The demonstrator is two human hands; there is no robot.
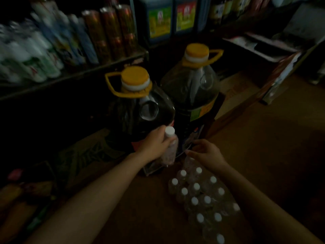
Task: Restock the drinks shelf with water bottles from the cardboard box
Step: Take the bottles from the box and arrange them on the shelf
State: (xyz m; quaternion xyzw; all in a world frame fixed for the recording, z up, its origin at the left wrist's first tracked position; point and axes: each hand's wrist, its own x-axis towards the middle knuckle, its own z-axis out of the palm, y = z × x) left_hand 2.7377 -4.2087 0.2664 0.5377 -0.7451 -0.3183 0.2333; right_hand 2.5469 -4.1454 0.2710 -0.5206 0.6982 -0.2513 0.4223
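Observation:
My left hand [155, 144] grips a small clear water bottle [170, 147] with a white cap, held upright just in front of a big dark jug. My right hand [206, 154] is beside it, fingers curled at the top of another bottle [189, 162] at the far end of a pack; the grip itself is blurred. Several white-capped water bottles [202, 199] stand packed together on the brown floor below my right forearm. The drinks shelf [70, 74] runs along the upper left, lined with bottles and cans. I cannot make out the cardboard box around the pack.
Two large dark jugs [140, 110] [191, 85] with yellow caps and handles stand straight ahead on boxes. Blue canisters [159, 20] sit on a shelf behind. An open carton [274, 71] lies at the right. Dim packaged goods lie at the lower left.

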